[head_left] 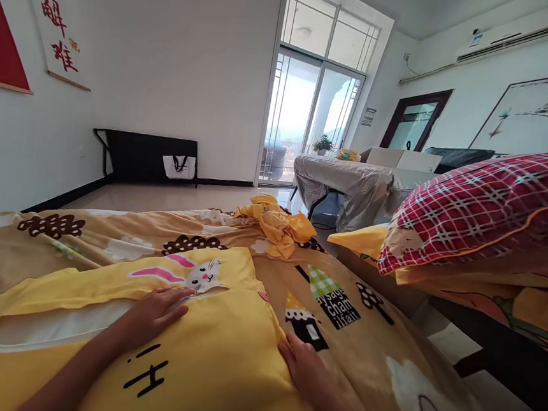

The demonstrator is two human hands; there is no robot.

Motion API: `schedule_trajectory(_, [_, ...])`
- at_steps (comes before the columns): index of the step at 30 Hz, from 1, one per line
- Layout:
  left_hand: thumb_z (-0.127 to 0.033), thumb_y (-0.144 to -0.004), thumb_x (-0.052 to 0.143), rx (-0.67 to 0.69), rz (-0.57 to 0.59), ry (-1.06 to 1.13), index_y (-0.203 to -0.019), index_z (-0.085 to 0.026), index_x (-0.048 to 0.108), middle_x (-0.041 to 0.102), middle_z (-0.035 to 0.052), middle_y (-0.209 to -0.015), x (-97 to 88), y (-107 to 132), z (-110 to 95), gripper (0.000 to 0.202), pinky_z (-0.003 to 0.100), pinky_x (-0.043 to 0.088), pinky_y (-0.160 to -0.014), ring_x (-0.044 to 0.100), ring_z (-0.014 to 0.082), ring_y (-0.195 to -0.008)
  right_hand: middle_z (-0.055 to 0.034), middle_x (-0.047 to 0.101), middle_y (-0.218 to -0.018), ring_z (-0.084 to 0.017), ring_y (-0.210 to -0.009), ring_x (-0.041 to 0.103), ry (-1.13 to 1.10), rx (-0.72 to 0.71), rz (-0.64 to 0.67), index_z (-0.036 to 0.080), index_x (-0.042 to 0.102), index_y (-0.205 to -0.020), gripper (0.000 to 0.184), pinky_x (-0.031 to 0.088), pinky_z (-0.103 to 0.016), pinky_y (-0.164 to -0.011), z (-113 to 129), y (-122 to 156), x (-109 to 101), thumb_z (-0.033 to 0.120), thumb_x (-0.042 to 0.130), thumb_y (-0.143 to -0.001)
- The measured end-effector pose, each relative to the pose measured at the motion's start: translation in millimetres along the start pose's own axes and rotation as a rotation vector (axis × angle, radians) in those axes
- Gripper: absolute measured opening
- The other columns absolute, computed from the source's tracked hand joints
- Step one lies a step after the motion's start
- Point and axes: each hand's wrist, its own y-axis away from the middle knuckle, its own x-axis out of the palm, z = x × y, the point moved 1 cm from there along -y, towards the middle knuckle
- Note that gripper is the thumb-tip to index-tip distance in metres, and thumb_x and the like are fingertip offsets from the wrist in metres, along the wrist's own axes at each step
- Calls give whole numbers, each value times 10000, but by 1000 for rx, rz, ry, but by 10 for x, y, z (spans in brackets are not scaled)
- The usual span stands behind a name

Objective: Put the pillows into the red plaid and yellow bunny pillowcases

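A yellow pillowcase with a printed rabbit and "Hi" lies in front of me on the patterned bedding. Through its long slit shows a white pillow. My left hand rests on the case beside the slit, just below the rabbit's face, with its fingers stretched out and the thumb apart. At the case's right edge, my right hand holds the yellow border, its fingers closed on the fabric. The undersides of both hands are hidden.
Tan bedding with printed houses and trees spreads under the pillowcase. A crumpled yellow cloth lies at its far edge. To the right, a red plaid pillow sits on stacked bedding. Behind stands a plastic-covered table with boxes.
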Motion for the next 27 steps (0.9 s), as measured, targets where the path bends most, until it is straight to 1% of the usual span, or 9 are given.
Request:
schedule_trajectory(3, [-530,-924,378,18,4,-6,-1310,-237,569,565,42,-1366,21,-21,-20,520,419,368,-1093,468,264,-1288,-112,710,-728,-248,-698,674,377,-48,-30,178,652,-926,334,433,-343,-707,-29,56,86,240,327,-968])
schedule_trajectory(6, [-513,-922,398,36,-13,1,-1294,-247,585,574,41,-1357,23,-17,-55,494,423,375,-1089,474,264,-1283,-87,681,-643,-233,-635,656,528,-136,-111,177,633,-874,325,407,-360,-724,-89,82,149,215,328,-978])
schedule_trajectory(10, [-503,-931,383,38,-12,-22,-1301,-229,579,567,54,-1364,34,-5,-70,501,441,358,-1100,476,265,-1284,-64,663,-714,-223,-679,626,547,-272,-321,198,592,-826,287,374,-334,-679,-105,117,43,267,356,-973])
schedule_trajectory(14, [-494,-933,385,52,-21,-42,-1304,-238,577,570,55,-1360,57,-10,-70,489,452,356,-1100,494,266,-1269,-60,638,-755,-195,-693,595,352,-393,-491,206,552,-764,406,369,-303,-656,71,141,-106,344,252,-1001])
schedule_trajectory(18, [-488,-934,382,47,-26,-52,-1302,-232,578,572,57,-1357,59,-13,-87,490,451,361,-1096,486,267,-1277,-17,633,-619,-168,-571,590,296,-315,-289,218,522,-679,396,313,-285,-544,367,104,0,382,343,-991])
schedule_trajectory(21, [-486,-940,365,34,-17,-61,-1305,-220,575,562,60,-1368,51,-11,-97,498,449,354,-1101,480,262,-1282,-33,679,-663,-188,-590,628,381,-318,-163,225,555,-697,356,326,-299,-531,477,56,140,274,346,-981])
schedule_trajectory(24, [-486,-937,372,35,-21,-57,-1309,-227,570,560,54,-1371,51,3,-99,494,445,358,-1097,475,263,-1286,-62,689,-672,-212,-593,652,447,-256,-112,225,591,-720,357,364,-309,-516,224,77,100,200,317,-948])
schedule_trajectory(26, [-483,-936,377,40,-23,-54,-1311,-241,567,565,44,-1367,58,17,-101,485,441,354,-1099,471,258,-1289,-88,677,-629,-237,-555,653,473,-136,-116,225,605,-696,360,379,-328,-490,-215,177,-94,186,315,-906])
schedule_trajectory(27, [-481,-937,379,42,-24,-53,-1312,-248,566,566,38,-1366,63,23,-103,479,439,350,-1101,469,254,-1291,-105,659,-598,-255,-546,650,479,-56,-175,230,604,-667,367,390,-342,-482,-498,257,-242,214,316,-894])
